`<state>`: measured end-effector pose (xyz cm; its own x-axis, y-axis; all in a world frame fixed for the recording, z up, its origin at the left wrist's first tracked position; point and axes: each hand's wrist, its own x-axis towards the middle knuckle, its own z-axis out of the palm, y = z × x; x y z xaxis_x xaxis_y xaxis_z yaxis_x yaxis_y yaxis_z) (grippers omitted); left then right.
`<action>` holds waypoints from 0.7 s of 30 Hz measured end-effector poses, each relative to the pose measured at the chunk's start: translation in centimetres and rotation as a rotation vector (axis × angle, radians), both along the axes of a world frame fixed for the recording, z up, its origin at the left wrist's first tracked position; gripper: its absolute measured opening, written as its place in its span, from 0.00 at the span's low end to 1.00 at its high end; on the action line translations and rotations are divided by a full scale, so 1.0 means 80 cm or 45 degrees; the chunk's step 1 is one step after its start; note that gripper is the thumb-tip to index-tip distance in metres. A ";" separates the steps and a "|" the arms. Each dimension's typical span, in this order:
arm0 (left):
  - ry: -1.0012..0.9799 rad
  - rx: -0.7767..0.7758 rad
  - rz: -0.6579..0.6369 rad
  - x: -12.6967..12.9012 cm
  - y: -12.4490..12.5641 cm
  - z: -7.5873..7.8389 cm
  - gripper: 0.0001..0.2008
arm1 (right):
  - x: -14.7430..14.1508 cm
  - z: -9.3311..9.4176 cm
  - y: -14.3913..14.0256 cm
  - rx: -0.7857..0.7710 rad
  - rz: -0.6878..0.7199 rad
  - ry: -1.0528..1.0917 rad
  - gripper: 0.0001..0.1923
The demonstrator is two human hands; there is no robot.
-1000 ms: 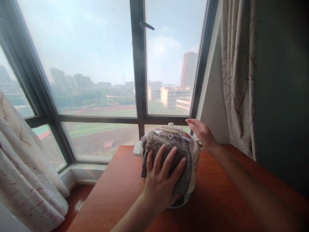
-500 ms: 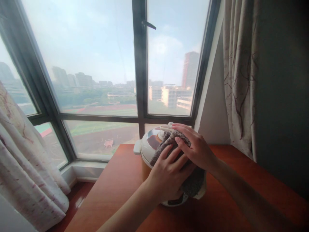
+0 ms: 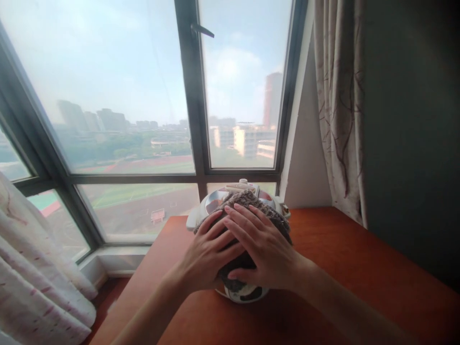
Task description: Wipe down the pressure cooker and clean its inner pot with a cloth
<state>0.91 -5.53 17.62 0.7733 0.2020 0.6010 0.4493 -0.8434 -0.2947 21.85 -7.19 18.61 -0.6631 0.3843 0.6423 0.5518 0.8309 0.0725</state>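
- Your forearms come in from 6 o'clock and meet over the middle of the red-brown wooden table (image 3: 341,268).
- Your left hand (image 3: 206,254) lies flat on the brown towel (image 3: 264,211), palm down. The fingers are spread apart and pressed on the cloth, not curled around it.
- Your right hand (image 3: 264,249) also rests palm down on the towel, at 3 o'clock of the left hand. Its fingers are apart, lying partly over the left hand's fingertips, so the two hands touch.
- The towel is draped over the top and the near side of the rice cooker (image 3: 212,203). Both hands cover most of it; fuzzy cloth shows past the fingertips at 12 o'clock.
- The cooker stands on the table, towards the far edge. Bare white lid shows at 10 o'clock of the hands, with a side tab at 9 o'clock. A little of the front panel shows below the hands at 6 o'clock.
- A cream lid handle (image 3: 242,186) sits on the far top of the cooker at 12 o'clock.
- Pale patterned curtain (image 3: 36,282) hangs at 8 o'clock, beside the table.
- A second curtain (image 3: 339,110) hangs at 2 o'clock, by the wall.
- Farthest out: dark-framed window (image 3: 190,96) with a handle (image 3: 202,30) on the centre post at 12 o'clock.
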 end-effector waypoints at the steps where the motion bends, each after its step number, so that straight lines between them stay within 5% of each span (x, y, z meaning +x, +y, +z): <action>1: -0.004 -0.034 0.022 0.006 -0.003 0.000 0.25 | 0.005 0.001 0.001 -0.026 0.017 0.037 0.45; 6: 0.033 -0.136 0.145 0.048 -0.019 0.012 0.33 | 0.045 0.011 0.005 -0.265 0.136 0.204 0.33; 14: 0.182 -0.050 0.287 0.132 -0.006 0.032 0.25 | 0.096 0.001 0.027 -0.445 0.070 0.490 0.25; 21: 0.333 -0.264 -0.128 0.140 0.050 0.067 0.23 | 0.122 -0.039 0.048 -0.546 0.055 0.671 0.36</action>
<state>12.09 -1.56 23.00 0.9180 0.2140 0.3339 0.2927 -0.9337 -0.2064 31.63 -3.32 15.52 -0.3237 0.6577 0.6802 0.3889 0.7479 -0.5380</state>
